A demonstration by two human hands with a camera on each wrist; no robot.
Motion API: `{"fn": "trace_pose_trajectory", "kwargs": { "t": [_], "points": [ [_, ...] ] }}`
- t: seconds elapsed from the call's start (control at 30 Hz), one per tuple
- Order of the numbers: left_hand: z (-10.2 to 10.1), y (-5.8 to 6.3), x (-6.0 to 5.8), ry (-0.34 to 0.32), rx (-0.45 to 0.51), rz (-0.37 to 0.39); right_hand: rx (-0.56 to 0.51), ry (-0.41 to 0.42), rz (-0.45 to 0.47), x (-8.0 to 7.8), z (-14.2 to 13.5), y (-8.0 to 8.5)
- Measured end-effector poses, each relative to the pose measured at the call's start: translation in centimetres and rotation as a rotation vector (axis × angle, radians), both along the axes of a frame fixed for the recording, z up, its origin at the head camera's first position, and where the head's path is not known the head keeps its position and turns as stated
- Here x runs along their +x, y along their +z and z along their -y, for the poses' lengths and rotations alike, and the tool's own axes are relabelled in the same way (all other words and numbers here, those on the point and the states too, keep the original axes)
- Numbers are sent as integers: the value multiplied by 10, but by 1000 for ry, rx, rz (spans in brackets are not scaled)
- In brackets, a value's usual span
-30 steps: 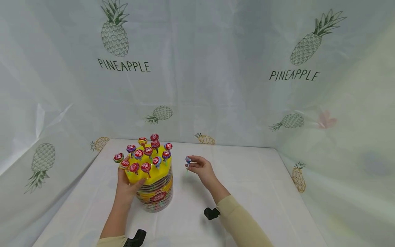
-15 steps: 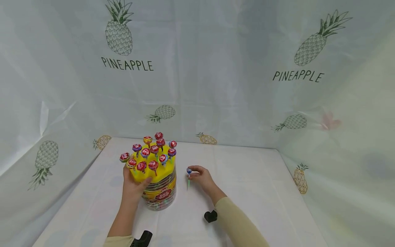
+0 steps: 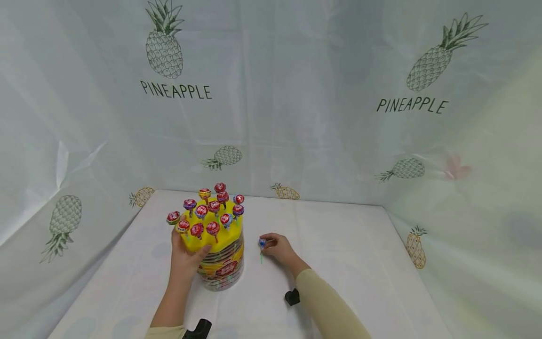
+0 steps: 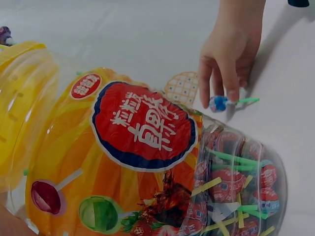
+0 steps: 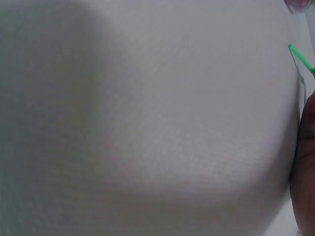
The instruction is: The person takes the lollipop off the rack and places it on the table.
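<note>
A clear plastic jar point(image 3: 226, 269) of lollipops stands on the white table, its yellow lid point(image 3: 196, 242) studded with several upright wrapped lollipops. My left hand point(image 3: 184, 263) grips the rim of the lid from the left, thumb on the near side; its other fingers are mostly hidden. To the right of the jar, low over the table, my right hand point(image 3: 281, 249) pinches a blue-wrapped lollipop point(image 3: 262, 243) with its green stick pointing down. The left wrist view shows this lollipop point(image 4: 218, 103) close beside the jar's base. Only the green stick point(image 5: 301, 58) tip appears at the right wrist view's edge.
The white table point(image 3: 338, 263) extends to the right of the jar. A pale curtain point(image 3: 288, 94) printed with pineapples hangs behind and at both sides. More wrapped lollipops point(image 4: 229, 182) show through the jar's clear lower wall.
My right hand has lowered the lollipop toward the table. My left hand keeps its grip on the lid. The head view has shifted slightly.
</note>
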State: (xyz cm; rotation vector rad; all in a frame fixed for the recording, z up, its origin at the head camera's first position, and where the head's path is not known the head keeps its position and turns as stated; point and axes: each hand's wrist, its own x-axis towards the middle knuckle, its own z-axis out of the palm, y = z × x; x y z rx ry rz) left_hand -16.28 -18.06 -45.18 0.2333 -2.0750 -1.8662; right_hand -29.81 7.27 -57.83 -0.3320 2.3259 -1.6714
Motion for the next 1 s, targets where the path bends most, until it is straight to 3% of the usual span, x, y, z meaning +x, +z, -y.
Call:
{"fn": "trace_pose_trajectory", "kwargs": {
  "t": [0.23, 0.6, 0.83, 1.0],
  "points": [
    [-11, 2, -3, 15, 38, 19, 74, 16, -29, -2, 0, -2],
    [-23, -2, -11, 34, 35, -23, 165, 19, -58, 0, 1, -2],
    [-23, -6, -14, 36, 32, -44, 160, 13, -60, 2, -1, 1],
    [-21, -6, -15, 33, 21, -37, 104, -8, -42, 1, -3, 13]
  ]
}}
